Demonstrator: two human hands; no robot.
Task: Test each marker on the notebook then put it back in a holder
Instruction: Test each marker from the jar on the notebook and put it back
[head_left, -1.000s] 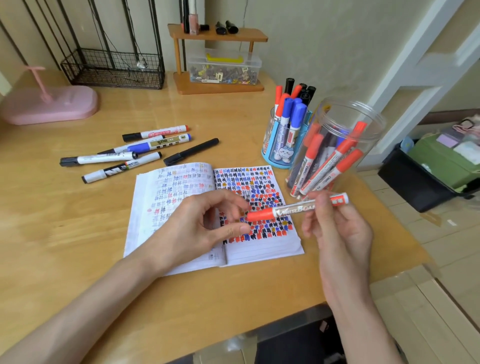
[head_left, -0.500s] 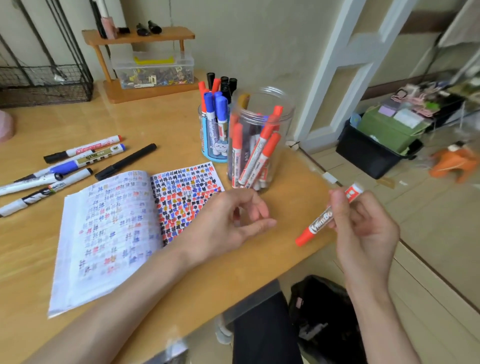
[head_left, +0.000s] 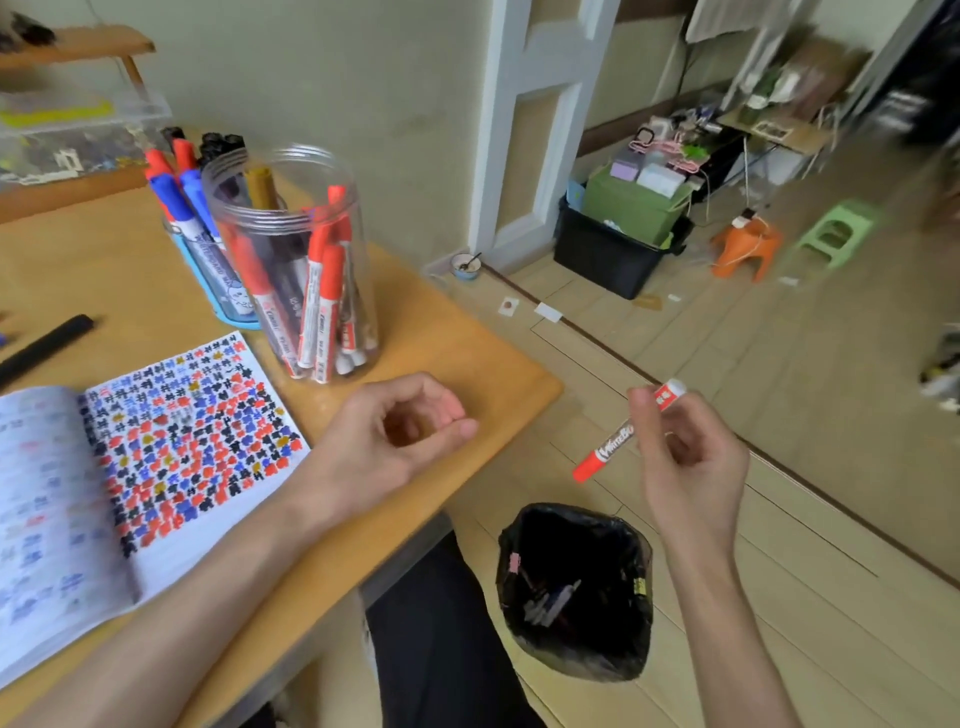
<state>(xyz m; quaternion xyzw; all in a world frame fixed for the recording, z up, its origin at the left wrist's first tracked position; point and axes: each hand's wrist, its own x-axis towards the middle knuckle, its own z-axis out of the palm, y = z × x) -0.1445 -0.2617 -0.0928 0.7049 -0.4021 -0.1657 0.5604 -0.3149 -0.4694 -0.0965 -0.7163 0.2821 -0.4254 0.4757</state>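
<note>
Right hand (head_left: 691, 467) pinches the capped red whiteboard marker (head_left: 605, 452), now swung out over the black-lined bin (head_left: 566, 508): probably a dud. Left hand (head_left: 384, 447) slack, empty.

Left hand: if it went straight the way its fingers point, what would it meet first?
Likely the capped end of the red marker, held in the right hand beyond the table edge; depth is unclear.

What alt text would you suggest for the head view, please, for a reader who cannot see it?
A right hand holds a capped red whiteboard marker out past the desk edge, above a black-lined bin. The left hand, loosely curled, is over the desk beside an open notebook and a clear jar of markers.
</note>
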